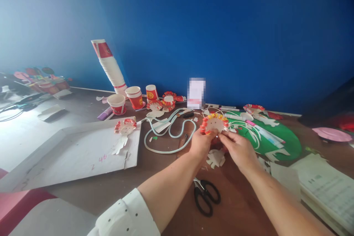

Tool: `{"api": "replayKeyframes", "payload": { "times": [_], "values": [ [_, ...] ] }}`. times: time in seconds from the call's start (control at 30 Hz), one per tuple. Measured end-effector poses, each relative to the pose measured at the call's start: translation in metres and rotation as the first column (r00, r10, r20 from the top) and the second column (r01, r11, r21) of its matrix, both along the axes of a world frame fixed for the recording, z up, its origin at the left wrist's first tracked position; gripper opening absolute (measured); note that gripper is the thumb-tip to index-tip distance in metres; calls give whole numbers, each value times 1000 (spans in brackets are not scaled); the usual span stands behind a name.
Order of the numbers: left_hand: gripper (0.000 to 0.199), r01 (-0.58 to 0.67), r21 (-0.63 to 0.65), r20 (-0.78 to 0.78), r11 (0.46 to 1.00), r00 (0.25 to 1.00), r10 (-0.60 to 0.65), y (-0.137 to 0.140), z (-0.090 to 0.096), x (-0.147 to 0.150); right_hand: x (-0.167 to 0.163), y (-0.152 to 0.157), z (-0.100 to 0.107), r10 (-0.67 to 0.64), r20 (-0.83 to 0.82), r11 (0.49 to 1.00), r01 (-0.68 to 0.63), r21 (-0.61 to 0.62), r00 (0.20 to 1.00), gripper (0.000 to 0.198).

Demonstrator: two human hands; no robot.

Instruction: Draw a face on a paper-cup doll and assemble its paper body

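Observation:
My left hand (203, 141) grips a paper-cup cutout (216, 122) by its lower edge, thumb on the round white base. Red and yellow fringe curls around that base, which bears a few small dark marks. At the cutout's lower right edge, my right hand (236, 147) pinches it with closed fingers. Beneath the hands is a white paper piece (216, 158) with cut, finger-like ends; whether it joins the held cutout I cannot tell. Black-handled scissors (206, 195) lie nearer to me on the brown table, their blades partly hidden by my left arm.
A similar cutout (125, 127) lies on a white board (83, 151) at left. Paper cups (116, 104) and a leaning cup stack (110, 68) stand near the blue wall. A pale cable (163, 151) loops mid-table. Markers (267, 132) rest on a green sheet (290, 143); a book (328, 188) lies right.

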State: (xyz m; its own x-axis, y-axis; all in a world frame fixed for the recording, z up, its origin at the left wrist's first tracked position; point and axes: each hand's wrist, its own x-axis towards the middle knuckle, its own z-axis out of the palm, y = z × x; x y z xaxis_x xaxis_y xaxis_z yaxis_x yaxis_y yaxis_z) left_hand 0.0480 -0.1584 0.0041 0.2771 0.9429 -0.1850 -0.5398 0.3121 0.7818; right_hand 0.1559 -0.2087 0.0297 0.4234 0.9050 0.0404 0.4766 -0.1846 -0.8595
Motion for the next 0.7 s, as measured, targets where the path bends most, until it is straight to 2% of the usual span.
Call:
{"api": "replayKeyframes", "payload": {
  "times": [0.07, 0.1, 0.13, 0.2, 0.27, 0.3, 0.33, 0.4, 0.5, 0.6, 0.7],
  "values": [
    [31, -63, 11, -55, 998, 996, 63, 3, -1, -2, 15, -1, 9, -39, 36, 999, 39, 2, 999, 39],
    [30, -91, 19, -76, 996, 993, 92, 5, -1, -3, 23, -2, 13, -117, 40, 992, 115, 41, 992, 42],
    [29, -111, 27, -90, 994, 990, 113, 6, -1, -4, 32, -3, 18, -154, 5, 984, 153, 86, 988, 44],
    [27, -124, 42, -100, 991, 987, 128, 7, 0, -5, 49, -8, 27, -277, -123, 935, 296, 196, 953, 47],
    [26, -127, 52, -108, 990, 985, 132, 7, 1, -5, 63, -13, 31, -336, -114, 914, 353, 200, 935, 49],
    [25, -132, 57, -121, 990, 983, 138, 7, 1, -5, 68, -16, 31, -328, -62, 929, 333, 162, 943, 49],
    [24, -137, 66, -141, 988, 979, 145, 7, 1, -5, 72, -19, 30, -303, 6, 948, 301, 108, 953, 47],
    [20, -159, 94, -189, 983, 966, 174, 8, 1, -6, 76, -22, 24, -173, 149, 984, 178, -21, 974, 41],
    [15, -206, 152, -245, 967, 940, 239, 11, 5, -9, 72, -23, 14, 54, 370, 987, 6, -160, 927, 32],
    [14, -253, 194, -229, 948, 928, 295, 15, 14, -15, 58, -20, 10, 131, 511, 977, -24, -211, 849, 29],
    [18, -288, 211, -155, 934, 934, 323, 19, 22, -20, 32, -21, 17, 208, 535, 968, -94, -233, 819, 26]
  ]
}}
